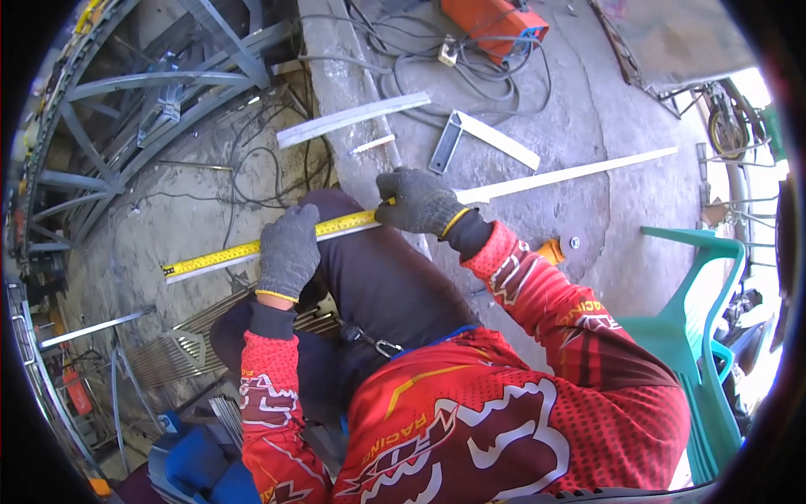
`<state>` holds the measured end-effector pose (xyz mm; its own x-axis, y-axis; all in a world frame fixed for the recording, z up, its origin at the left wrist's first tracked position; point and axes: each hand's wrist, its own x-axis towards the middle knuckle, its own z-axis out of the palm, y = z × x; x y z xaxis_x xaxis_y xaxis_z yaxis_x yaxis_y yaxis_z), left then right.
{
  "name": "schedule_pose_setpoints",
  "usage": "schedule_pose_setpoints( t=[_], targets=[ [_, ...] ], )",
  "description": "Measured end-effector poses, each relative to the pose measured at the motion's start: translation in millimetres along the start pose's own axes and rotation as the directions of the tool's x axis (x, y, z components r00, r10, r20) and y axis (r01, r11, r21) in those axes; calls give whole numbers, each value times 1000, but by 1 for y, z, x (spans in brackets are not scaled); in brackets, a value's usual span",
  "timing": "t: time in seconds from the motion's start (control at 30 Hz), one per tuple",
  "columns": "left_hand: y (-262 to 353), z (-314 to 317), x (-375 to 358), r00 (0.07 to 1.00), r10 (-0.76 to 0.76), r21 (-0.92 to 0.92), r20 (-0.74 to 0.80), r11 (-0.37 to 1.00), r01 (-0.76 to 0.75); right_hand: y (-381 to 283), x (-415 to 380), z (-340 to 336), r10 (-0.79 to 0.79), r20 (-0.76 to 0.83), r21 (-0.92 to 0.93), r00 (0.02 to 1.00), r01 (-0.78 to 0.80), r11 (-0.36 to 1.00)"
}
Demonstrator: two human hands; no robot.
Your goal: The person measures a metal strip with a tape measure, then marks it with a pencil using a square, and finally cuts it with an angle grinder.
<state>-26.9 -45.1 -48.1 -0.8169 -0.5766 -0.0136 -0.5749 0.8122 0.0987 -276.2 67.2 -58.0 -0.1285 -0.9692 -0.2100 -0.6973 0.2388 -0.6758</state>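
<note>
A long, pale metal bar (579, 174) lies across my raised thigh, slanting from lower left to upper right. The yellow blade of a tape measure (346, 224) runs along its left part, its end close to the bar's left end. My gloved left hand (288, 250) is closed around blade and bar near that end. Farther right, my gloved right hand (417, 202) grips the bar where the blade reaches its fingers. A small yellow bit shows at those fingers, too little to name; the tape's case is hidden.
A square (487, 139) and a curved metal strip (353, 119) lie on the concrete beyond my hands. An orange machine (495, 27) with coiled cables stands at the top. Metal frames (159, 84) fill the upper left; a green plastic chair (684, 328) is at right.
</note>
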Motion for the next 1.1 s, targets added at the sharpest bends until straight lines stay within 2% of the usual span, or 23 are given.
schedule_pose_setpoints(
  t=[0.07,0.13,0.17,0.2,0.27,0.3,0.33,0.4,0.43,0.47,0.53,0.57,0.6,0.63,0.67,0.73,0.8,0.83,0.87,0.93,0.97,1.03,1.1],
  targets=[
    [0,0,1,1000,-27,8,3,1000,27,6,1,-5,-23,68,0,997,23,1000],
    [-1,0,-1,999,-46,-55,20,997,47,18,2,-9,-75,-73,306,995,93,947],
    [-3,2,-1,999,-41,-80,7,996,42,30,13,-13,-113,-49,360,992,123,925],
    [-4,2,-2,998,-58,-78,4,995,58,42,29,-20,-124,-93,524,988,155,838],
    [-3,3,-1,1000,-9,-69,-23,998,8,28,42,-38,-29,-263,503,964,163,849],
    [-3,4,0,1000,-8,-67,-24,998,7,36,60,-35,-89,-331,315,939,199,928],
    [-3,5,0,1000,-17,-65,10,998,17,45,77,-29,-90,-334,316,938,201,927],
    [-5,5,1,999,-36,-54,39,998,38,62,110,-11,-187,-171,-36,967,183,982],
    [-4,5,2,998,-44,-41,55,998,46,71,124,1,-208,-151,-207,966,175,963],
    [-2,4,2,996,-59,-27,71,998,61,79,134,13,-227,-143,-204,963,195,959],
    [2,-2,4,996,-64,-78,54,995,68,89,153,31,-340,-116,-353,933,281,892],
    [0,-1,0,997,-69,-101,20,992,71,88,160,35,-322,-27,-384,946,287,877],
    [-6,14,-4,989,-52,-156,-138,987,30,87,170,35,-308,60,-416,949,304,857],
    [-5,5,-3,997,-56,-128,-57,991,49,86,173,38,-342,42,-438,939,325,838],
    [-7,8,-3,992,-42,-152,-118,988,24,86,172,40,-367,16,-459,930,333,824],
    [-7,2,1,994,-100,-100,-52,991,94,77,173,38,-346,4,-539,938,293,790],
    [-2,-2,1,995,-102,-98,22,990,103,76,169,35,-383,20,-556,924,328,764],
    [-1,-1,1,994,-100,-89,35,991,103,68,165,29,-306,14,-474,952,276,836],
    [0,-1,1,992,-112,-78,58,990,116,69,163,25,-367,-52,-386,929,320,865],
    [1,-1,2,990,-121,-72,78,989,126,66,151,12,-314,-96,-164,944,297,941],
    [2,-1,2,991,-109,-77,80,990,115,64,145,9,-303,-101,-167,948,284,944],
    [2,-2,2,993,-115,-73,9,991,115,58,129,5,-334,13,168,942,328,930],
    [2,-1,1,994,-107,-67,2,992,107,40,112,-3,-419,76,109,905,410,905]
  ],
)
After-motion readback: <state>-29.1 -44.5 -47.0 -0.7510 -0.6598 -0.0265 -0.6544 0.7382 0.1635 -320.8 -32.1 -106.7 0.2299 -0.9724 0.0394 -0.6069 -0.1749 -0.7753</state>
